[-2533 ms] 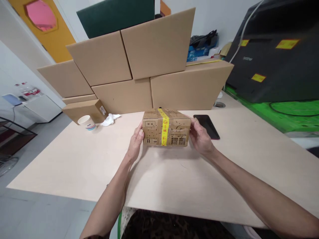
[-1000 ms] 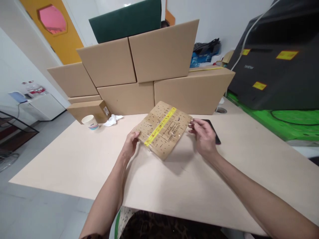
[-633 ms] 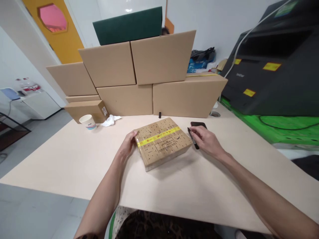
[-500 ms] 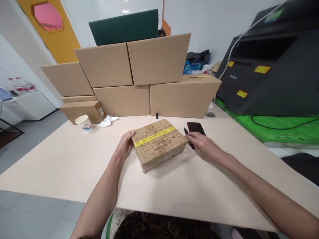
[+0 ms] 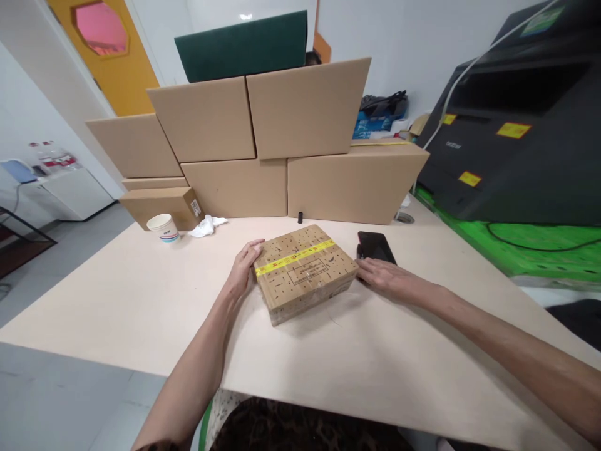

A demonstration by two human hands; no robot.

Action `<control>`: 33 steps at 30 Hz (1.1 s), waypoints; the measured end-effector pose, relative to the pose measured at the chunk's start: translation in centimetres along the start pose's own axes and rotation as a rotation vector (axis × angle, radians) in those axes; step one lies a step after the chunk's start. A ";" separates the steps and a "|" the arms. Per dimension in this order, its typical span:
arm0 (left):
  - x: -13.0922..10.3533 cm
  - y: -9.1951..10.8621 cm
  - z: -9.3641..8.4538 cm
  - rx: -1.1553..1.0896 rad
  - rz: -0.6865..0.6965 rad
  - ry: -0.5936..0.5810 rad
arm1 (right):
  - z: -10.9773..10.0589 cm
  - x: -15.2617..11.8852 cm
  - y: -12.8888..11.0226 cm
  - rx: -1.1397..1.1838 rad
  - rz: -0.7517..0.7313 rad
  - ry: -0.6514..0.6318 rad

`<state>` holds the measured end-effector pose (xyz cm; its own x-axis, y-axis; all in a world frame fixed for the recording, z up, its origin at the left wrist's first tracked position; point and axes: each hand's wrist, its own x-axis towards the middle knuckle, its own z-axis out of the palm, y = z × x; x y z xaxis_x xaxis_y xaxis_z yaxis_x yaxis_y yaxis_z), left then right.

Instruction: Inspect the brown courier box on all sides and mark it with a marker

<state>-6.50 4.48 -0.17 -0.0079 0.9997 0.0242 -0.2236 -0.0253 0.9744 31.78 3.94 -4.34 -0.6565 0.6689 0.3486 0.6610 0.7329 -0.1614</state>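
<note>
A brown cardboard box point(image 5: 305, 297) lies flat on the table, with dark pen-like marks scattered over its top and a yellow printed tape strip across it. My left hand point(image 5: 245, 268) grips the box along its left edge, fingers at the far left corner. At the right end of the box, my right hand point(image 5: 380, 277) rests low with fingers stretched out toward the box corner, over or beside a black pen point(image 5: 359, 251) that is mostly hidden by the fingers. A black phone point(image 5: 377, 247) lies just beyond that hand.
Stacked cardboard boxes point(image 5: 235, 188) and a dark green box point(image 5: 244, 47) stand across the back. A paper cup point(image 5: 163, 228), crumpled tissue point(image 5: 206, 226) and small black cap point(image 5: 300, 217) sit before them. A large dark printer point(image 5: 511, 150) is at right.
My right hand has flattened and come lower beside the box, covering more of the pen. My left fingers have shifted slightly along the box edge. The whole view has moved slightly.
</note>
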 end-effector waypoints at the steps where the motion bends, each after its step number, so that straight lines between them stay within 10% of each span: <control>1: 0.0 0.0 0.0 -0.002 0.000 -0.001 | -0.2 0.0 0.1 0.064 0.029 0.044; 8: 0.1 -0.4 0.0 -0.006 0.004 -0.001 | -3.4 2.5 -1.8 0.707 0.520 0.897; 11: 0.1 -0.4 0.1 -0.005 0.004 -0.002 | -5.3 4.3 -3.1 1.123 0.535 1.055; 24: -0.1 -0.5 0.5 -0.013 -0.020 0.000 | -4.2 9.0 -10.2 1.340 0.513 0.640; 33: -0.1 -0.7 0.6 -0.020 -0.031 -0.003 | -4.5 9.6 -12.6 0.971 0.380 0.458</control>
<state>-5.78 4.36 -0.68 0.0022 1.0000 -0.0049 -0.2432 0.0053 0.9700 18.81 0.53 5.22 -0.1476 0.9059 0.3969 0.0969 0.4126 -0.9057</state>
